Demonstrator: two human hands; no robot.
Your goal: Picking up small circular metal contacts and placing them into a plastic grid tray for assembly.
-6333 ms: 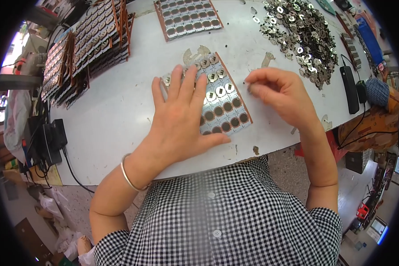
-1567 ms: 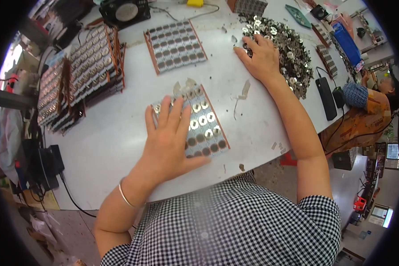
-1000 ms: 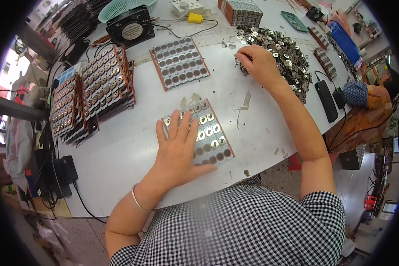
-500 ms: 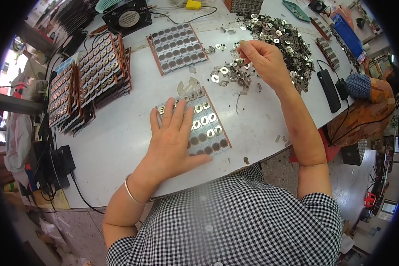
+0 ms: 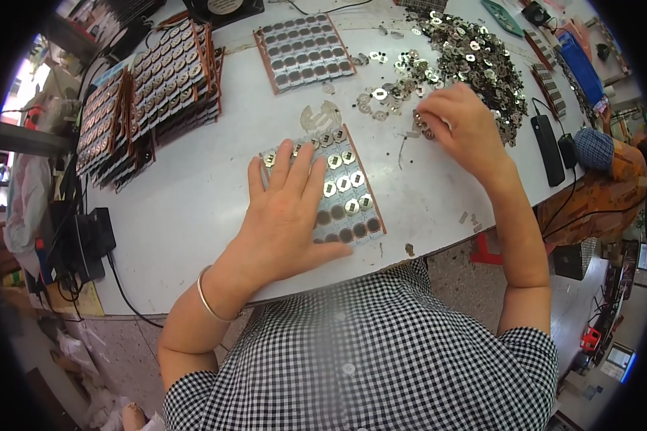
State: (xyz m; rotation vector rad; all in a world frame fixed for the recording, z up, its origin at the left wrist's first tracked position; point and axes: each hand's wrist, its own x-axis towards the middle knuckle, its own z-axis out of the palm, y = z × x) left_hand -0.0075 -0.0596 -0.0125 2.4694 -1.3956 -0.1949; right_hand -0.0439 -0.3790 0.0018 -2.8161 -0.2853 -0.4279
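My left hand point(image 5: 277, 215) lies flat with fingers spread on a panel of round cells point(image 5: 370, 208), edged in reddish brown. Shiny metal clips point(image 5: 343, 184) sit on many of the panel's cells; the nearest rows show bare dark discs, and my palm covers part of it. Over the near side of some loose metal clips point(image 5: 381, 108), my right hand point(image 5: 464, 133) is closed in a pinch, thumb against fingertips. What it grips, if anything, is hidden. Between the panel and a second panel point(image 5: 305, 52) farther back lies a flat, notched metal plate point(image 5: 320, 116).
A big heap of metal clips point(image 5: 485, 68) covers the back right. Stacked panels point(image 5: 169, 79) stand at the left, near a black fan point(image 5: 226, 8). A black power strip point(image 5: 548, 151) lies by the right edge. Another person's patterned clothing point(image 5: 589, 194) shows beyond it.
My right hand has come nearer and to the right, from above the loose clips down to their near side. My left hand stays spread on the panel. The whole view has shifted slightly.
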